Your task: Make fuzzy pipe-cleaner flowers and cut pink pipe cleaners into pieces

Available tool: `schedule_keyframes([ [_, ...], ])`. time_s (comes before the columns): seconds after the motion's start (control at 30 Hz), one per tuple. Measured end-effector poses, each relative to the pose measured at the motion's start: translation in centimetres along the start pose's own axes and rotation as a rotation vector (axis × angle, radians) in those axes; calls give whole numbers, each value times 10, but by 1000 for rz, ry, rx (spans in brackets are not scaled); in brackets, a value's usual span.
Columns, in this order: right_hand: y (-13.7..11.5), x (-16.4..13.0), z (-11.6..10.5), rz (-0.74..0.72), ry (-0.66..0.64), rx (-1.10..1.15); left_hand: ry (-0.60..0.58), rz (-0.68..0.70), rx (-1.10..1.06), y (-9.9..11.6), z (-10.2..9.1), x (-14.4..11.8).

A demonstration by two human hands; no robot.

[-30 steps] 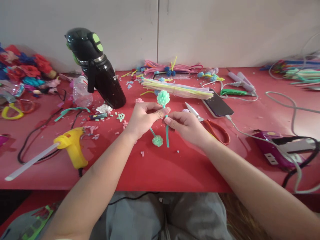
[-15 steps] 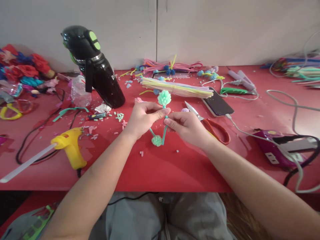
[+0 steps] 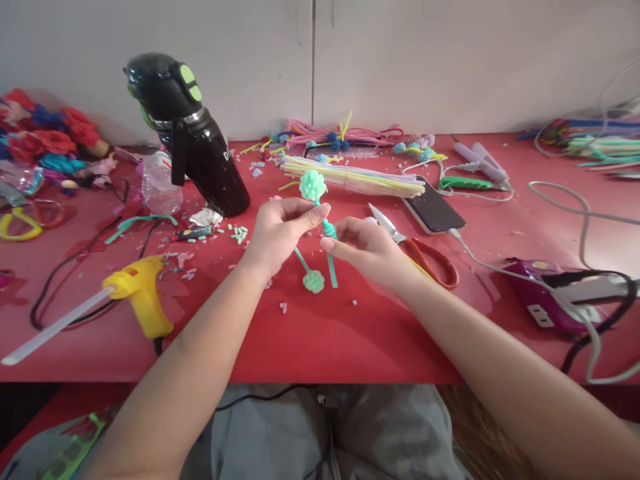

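Note:
Over the front middle of the table, my left hand (image 3: 281, 232) pinches a mint-green pipe-cleaner flower (image 3: 313, 186) by its stem, just below the round, fluffy head. My right hand (image 3: 364, 248) has thumb and fingers closed on a thicker, wrapped part of the same stem. The stem's straight end points down below that hand. A second mint-green pipe-cleaner flower (image 3: 313, 281) hangs lower, its thin stem running up behind my left hand; whether the two are joined is hidden. Scissors (image 3: 433, 261) with red handles lie right of my right hand.
A yellow glue gun (image 3: 141, 290) lies at left, below a tilted black bottle (image 3: 200, 147). Behind my hands is a bundle of pastel pipe cleaners (image 3: 355, 179), partly over a phone (image 3: 434, 207). Cables and a purple box (image 3: 540, 300) are at right. Small clippings dot the red table (image 3: 300, 347).
The upper flower has tilted and moved left in my left hand. My right hand has shifted slightly left, and more of the wrapped stem shows between my hands.

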State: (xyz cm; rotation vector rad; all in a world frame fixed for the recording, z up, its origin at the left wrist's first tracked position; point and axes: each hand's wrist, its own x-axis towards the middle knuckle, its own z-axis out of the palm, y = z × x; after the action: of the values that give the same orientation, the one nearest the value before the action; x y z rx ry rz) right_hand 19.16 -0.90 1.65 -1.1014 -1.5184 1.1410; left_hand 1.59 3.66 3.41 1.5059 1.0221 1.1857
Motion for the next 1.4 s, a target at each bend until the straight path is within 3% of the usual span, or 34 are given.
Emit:
schedule_keyframes([
  [0.17, 6, 0, 1, 132, -10, 144, 6, 31, -5, -2, -1, 2],
  [0.33, 6, -1, -2, 66, -76, 67, 19, 65, 92, -6, -4, 6],
  [0.6, 0, 0, -6, 42, -73, -44, 91, 26, 83, -17, -7, 12],
  [0.8, -3, 0, -11, 110, -75, 8, 197, -4, -40, -23, -14, 21],
  [1.4, -6, 0, -23, 296, -110, 134, 314, -20, -166, -22, -25, 30],
])
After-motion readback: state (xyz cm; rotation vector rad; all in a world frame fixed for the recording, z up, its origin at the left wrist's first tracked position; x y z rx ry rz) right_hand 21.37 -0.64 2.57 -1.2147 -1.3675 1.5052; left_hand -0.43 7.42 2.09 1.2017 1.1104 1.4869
